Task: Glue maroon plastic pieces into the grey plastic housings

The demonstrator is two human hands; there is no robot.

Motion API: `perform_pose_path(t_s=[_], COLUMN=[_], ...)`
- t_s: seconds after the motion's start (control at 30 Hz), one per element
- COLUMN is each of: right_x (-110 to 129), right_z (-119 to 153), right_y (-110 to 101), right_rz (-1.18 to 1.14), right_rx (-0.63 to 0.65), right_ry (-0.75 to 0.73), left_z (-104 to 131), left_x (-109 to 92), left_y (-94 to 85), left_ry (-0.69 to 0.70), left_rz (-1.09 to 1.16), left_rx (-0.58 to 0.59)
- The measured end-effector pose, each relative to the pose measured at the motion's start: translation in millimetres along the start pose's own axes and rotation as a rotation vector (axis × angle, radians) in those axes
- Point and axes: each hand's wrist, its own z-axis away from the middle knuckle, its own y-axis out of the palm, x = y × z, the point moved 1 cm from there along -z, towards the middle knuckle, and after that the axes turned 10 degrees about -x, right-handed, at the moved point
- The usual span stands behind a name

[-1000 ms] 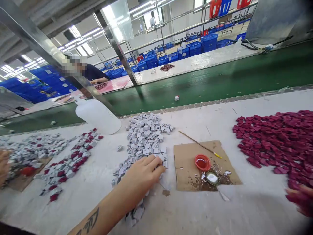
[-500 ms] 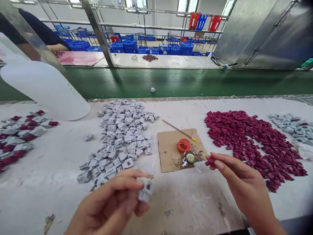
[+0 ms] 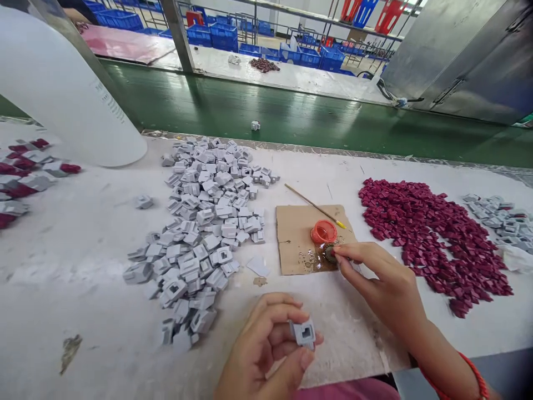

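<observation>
The left hand (image 3: 266, 350) pinches a small grey plastic housing (image 3: 303, 333), low over the table; the right hand's (image 3: 385, 286) fingertips, closed, dip at the metal cap (image 3: 330, 253) on brown cardboard (image 3: 297, 239). Best dab sparingly, cavity kept upward.

I hold a small grey plastic housing with a square opening (image 3: 303, 332) in my left grip (image 3: 266, 347), pinched between thumb and fingers near the front edge of the counter (image 3: 83, 266), its opening facing up toward me. My right grip (image 3: 385, 283) reaches left to a small round metal cap (image 3: 330, 253) lying on the brown cardboard square (image 3: 295, 239), just near of the shallow round orange plastic lid (image 3: 323, 231); my fingertips (image 3: 338, 251) touch the cap's right edge.
</observation>
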Motion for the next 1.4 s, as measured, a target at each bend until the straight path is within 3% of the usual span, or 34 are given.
perform_pose_path(t_s=[0.17, 0.33, 0.4, 0.53, 0.8, 1.17, 1.33, 1.4], right_x=[2, 15, 23, 41, 52, 58, 60, 59], right_z=[3, 15, 22, 34, 58, 53, 45, 45], right_y=[-5, -11, -12, -11, -4, -7, -6, -2], right_rz=[0.046, -0.074, -0.192, -0.395, -0.456, -0.293, -0.318, -0.341], right_rx=[-0.054, -0.160, -0.188, -0.124, 0.001, 0.091, 0.115, 0.067], right_ry=[0.036, 0.298, 0.407, 0.506, 0.368, 0.169, 0.075, 0.046], left_z=[-3, -10, -13, -18, -21, -21, -20, -21], left_x=[3, 4, 4, 4, -3, -2, 6, 8], left_y=[-5.3, -8.6, -9.3, -8.8, -0.5, 1.1, -9.0, -15.4], left_ry=[0.047, 0.471, 0.615, 0.680, 0.673, 0.654, 0.640, 0.656], left_rz=[-0.123, -0.674, -0.851, -1.001, -0.942, -0.922, -0.980, -1.038], left_rx=[0.064, 0.018, 0.056, 0.200, 0.133, 0.111, 0.167, 0.231])
